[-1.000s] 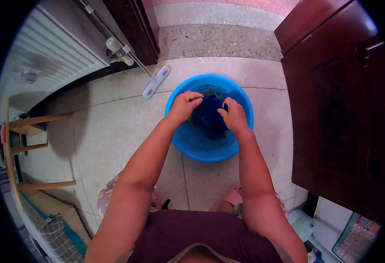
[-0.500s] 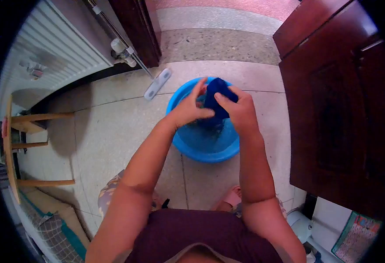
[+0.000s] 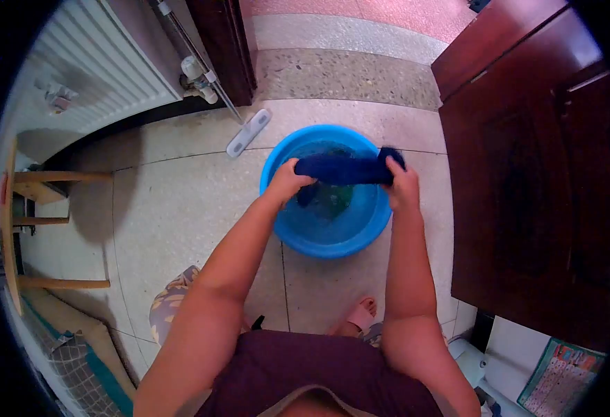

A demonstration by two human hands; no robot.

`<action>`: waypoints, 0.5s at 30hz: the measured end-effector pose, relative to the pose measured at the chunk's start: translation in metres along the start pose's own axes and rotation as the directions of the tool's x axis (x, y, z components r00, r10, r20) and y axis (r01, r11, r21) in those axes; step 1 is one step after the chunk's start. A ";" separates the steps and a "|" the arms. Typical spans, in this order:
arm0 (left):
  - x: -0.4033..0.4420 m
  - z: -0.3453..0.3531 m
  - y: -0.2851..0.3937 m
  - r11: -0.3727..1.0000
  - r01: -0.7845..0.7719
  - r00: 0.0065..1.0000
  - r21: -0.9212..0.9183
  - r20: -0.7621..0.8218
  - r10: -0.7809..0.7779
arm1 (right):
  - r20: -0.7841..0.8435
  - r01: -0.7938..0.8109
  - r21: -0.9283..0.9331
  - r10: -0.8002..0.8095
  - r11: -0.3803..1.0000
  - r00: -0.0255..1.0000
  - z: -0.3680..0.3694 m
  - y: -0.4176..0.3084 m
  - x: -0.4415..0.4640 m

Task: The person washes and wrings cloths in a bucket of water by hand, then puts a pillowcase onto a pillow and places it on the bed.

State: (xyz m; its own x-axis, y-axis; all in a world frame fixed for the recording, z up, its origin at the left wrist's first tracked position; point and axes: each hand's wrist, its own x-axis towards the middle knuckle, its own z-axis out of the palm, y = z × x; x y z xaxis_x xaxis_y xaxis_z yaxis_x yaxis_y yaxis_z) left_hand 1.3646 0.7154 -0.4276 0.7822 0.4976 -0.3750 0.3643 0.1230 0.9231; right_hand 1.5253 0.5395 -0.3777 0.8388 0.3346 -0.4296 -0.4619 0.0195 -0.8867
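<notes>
A dark blue cloth (image 3: 343, 169) is stretched sideways over a round blue basin (image 3: 333, 249) that stands on the floor. My left hand (image 3: 288, 182) is closed on the cloth's left end, above the basin's left rim. The right end is gripped by my right hand (image 3: 401, 182), at the basin's right rim, where the cloth is bunched up. Water fills the lower part of the basin, and something dark and greenish (image 3: 338, 199) lies in it, too unclear to name.
A flat mop (image 3: 249, 133) leans behind the basin's left side. A white radiator (image 3: 103, 62) is at the upper left, a wooden-legged piece of furniture (image 3: 62, 283) at the left. A dark red door (image 3: 527, 181) stands at the right.
The blue cloth came up out of the basin, first bunched in my right hand, and is now spread sideways. My left hand has closed on its left end, and my hands are farther apart.
</notes>
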 end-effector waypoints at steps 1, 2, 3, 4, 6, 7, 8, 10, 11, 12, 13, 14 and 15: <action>0.002 0.001 0.003 0.997 -0.076 0.997 0.032 0.009 0.076 | 0.016 -0.103 -0.072 0.105 0.992 0.994 -0.014 0.024 0.013; 0.004 0.003 0.005 0.986 -0.153 0.988 0.065 0.018 0.152 | 0.027 -0.202 -0.146 0.208 0.968 0.978 -0.025 0.049 0.024; 0.002 0.005 0.013 0.962 -0.238 0.971 0.131 0.039 0.235 | 0.086 -0.316 -0.103 0.325 0.943 0.942 -0.030 0.072 0.029; -0.003 0.011 0.024 0.926 -0.322 0.947 0.196 0.064 0.315 | 0.151 -0.426 -0.069 0.432 0.902 0.889 -0.023 0.078 0.021; -0.010 0.021 0.038 0.885 -0.413 0.910 0.215 0.127 0.393 | 0.088 -0.673 -0.060 0.676 0.737 0.732 -0.005 0.072 -0.004; -0.013 0.025 0.042 0.890 -0.422 0.904 0.174 0.162 0.397 | 0.190 -0.720 -0.022 0.710 0.694 0.678 0.000 0.073 -0.011; -0.016 0.029 0.046 0.892 -0.431 0.894 0.133 0.198 0.402 | 0.294 -0.765 0.007 0.730 0.644 0.618 0.004 0.075 -0.016; -0.024 0.033 0.059 0.913 -0.399 0.884 0.088 0.300 0.358 | 0.506 -0.689 0.034 0.582 0.724 0.637 0.005 0.085 -0.021; -0.020 0.038 0.049 0.930 -0.368 0.870 0.001 0.353 0.344 | 0.603 -0.550 0.063 0.407 0.833 0.686 0.004 0.099 -0.018; -0.024 0.040 0.051 0.957 -0.239 0.894 -0.161 0.347 0.282 | 0.586 -0.588 0.199 0.386 0.784 0.713 0.007 0.094 -0.021; -0.028 0.042 0.052 0.942 -0.100 0.909 -0.320 0.355 0.217 | 0.568 -0.610 0.332 0.364 0.720 0.739 0.012 0.087 -0.025; -0.030 0.043 0.053 0.883 0.043 0.914 -0.467 0.375 0.154 | 0.549 -0.598 0.383 0.347 0.704 0.760 0.014 0.089 -0.019; -0.029 0.041 0.052 0.851 0.059 0.934 -0.522 0.329 0.137 | 0.526 -0.584 0.434 0.333 0.686 0.783 0.016 0.092 -0.015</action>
State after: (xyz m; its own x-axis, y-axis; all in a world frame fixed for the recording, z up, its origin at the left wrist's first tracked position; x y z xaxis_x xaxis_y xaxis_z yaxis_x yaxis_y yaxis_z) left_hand 1.3818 0.6726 -0.3723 0.9469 0.1995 -0.2522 0.0924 0.5825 0.8076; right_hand 1.4660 0.5516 -0.4503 0.3511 0.7641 -0.5412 -0.9317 0.2274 -0.2833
